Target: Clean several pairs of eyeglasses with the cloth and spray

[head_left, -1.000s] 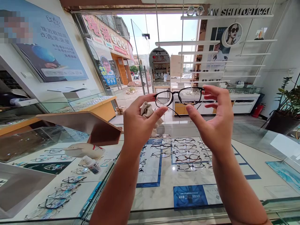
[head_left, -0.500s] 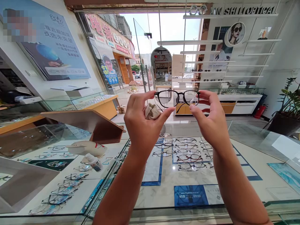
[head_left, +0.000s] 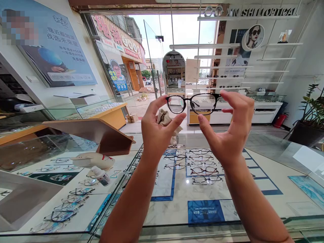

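A pair of black-rimmed eyeglasses point(head_left: 187, 99) is held up in front of me above the glass counter, turned with its right end nearer. My left hand point(head_left: 157, 130) grips the left end of the frame between index finger and thumb. Bunched in that same hand is a beige cleaning cloth point(head_left: 164, 118), part of it hanging behind the thumb. At the other end, the index fingertip of my right hand point(head_left: 229, 131) touches the frame's upper corner, its thumb tip at the lower rim of the right lens. The temples are mostly hidden.
Below lies a glass display counter point(head_left: 177, 212) with rows of eyeglasses point(head_left: 205, 169) inside. To the left are a white spray bottle point(head_left: 101, 176), a beige bottle lying down point(head_left: 93, 160) and a tilted brown wooden box point(head_left: 101, 135). A blue leaflet point(head_left: 206, 212) lies near the front edge.
The eyeglasses have swung so their right end comes nearer and higher. My right hand has moved right and its fingers are spread wider. More of the cloth shows behind my left thumb.
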The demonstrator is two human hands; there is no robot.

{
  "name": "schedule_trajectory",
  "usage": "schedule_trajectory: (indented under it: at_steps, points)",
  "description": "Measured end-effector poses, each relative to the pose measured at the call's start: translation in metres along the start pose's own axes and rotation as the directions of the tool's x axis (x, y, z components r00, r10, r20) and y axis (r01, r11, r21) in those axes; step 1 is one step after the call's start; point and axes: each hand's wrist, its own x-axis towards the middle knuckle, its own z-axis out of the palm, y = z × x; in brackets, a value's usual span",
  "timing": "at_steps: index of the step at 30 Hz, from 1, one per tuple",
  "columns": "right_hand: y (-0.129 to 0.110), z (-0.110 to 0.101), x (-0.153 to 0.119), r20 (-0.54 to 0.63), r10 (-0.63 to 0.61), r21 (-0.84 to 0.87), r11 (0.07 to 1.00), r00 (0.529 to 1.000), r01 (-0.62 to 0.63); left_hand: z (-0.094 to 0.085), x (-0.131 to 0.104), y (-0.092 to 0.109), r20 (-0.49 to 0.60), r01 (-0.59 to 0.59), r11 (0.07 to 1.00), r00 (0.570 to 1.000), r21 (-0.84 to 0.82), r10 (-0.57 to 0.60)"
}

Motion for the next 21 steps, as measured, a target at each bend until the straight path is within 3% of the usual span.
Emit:
schedule_trajectory:
  at_steps: [6, 10, 15, 21]
  points:
    - [-0.002, 0.002, -0.002, 0.01, -0.008, 0.04, 0.999, 1.0, 0.008, 0.004, 0.0, -0.01, -0.047, -0.045, 0.999, 0.998, -0.003, 0.045]
    - [-0.007, 0.003, -0.001, 0.033, 0.11, 0.011, 0.994, 0.993, -0.11, 0.008, -0.003, -0.009, -0.123, -0.134, 0.991, 0.983, 0.028, 0.137]
    - [-0.001, 0.007, 0.0, 0.04, 0.227, 0.212, 0.95, 0.973, -0.23, 0.011, -0.011, 0.002, -0.241, -0.154, 0.984, 0.955, 0.088, 0.171]
    - [0.01, 0.007, 0.003, 0.061, 0.334, 0.323, 0.885, 0.941, -0.335, 0.011, -0.017, 0.006, -0.226, -0.152, 0.972, 0.955, 0.179, 0.191]
